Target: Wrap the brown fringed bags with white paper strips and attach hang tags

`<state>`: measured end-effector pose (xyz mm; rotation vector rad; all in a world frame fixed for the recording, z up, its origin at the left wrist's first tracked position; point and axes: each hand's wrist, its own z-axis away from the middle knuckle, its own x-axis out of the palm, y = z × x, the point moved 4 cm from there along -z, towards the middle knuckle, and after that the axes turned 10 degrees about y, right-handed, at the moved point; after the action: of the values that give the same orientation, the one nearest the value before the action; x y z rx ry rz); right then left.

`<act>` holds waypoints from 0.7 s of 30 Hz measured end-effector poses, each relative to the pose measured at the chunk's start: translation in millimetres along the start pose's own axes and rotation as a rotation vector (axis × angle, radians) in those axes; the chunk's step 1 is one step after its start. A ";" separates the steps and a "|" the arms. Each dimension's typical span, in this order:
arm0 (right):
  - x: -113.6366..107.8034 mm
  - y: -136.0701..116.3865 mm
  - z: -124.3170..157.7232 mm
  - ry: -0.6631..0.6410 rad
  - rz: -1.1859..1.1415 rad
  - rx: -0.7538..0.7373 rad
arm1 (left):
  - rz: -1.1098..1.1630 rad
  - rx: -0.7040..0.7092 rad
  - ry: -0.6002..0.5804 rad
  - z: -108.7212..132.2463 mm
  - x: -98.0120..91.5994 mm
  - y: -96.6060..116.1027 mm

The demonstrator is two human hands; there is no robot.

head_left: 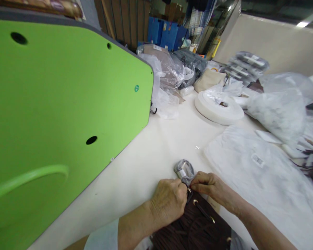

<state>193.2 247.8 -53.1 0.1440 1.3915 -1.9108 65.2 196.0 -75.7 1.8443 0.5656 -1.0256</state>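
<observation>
A dark brown bag (195,225) with gold eyelets and a cord threaded through them lies at the table's front edge. My left hand (170,199) is closed at its upper corner, by a small dark fitting with a gold-coloured part (189,191). From the other side my right hand (208,185) pinches with thumb and fingertips at the same spot; what is between them is too small to make out. Just beyond both hands sits a coiled grey item in clear plastic (184,170) with a white label, its plastic tail reaching to my fingers. A tan tag (214,205) shows partly under my right wrist.
A large green panel (67,93) stands along the left of the white table (130,180). To the right lie a white plastic bag (240,163), a white tape roll (219,107) and a filled clear bag (279,111). Wrapped goods (167,66) are heaped behind.
</observation>
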 end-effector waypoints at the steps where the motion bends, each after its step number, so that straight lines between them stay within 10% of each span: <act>1: 0.4 -1.2 0.4 -0.003 -0.011 0.008 | 0.000 0.004 -0.002 -0.4 0.5 -0.1; 21: 3.8 -2.2 7.5 -0.078 0.048 -0.018 | -0.005 -0.130 -0.033 0.5 -6.8 -0.5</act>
<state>191.6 239.8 -50.3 0.0917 1.3416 -1.8447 60.9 196.0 -70.4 1.7098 0.6033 -0.9978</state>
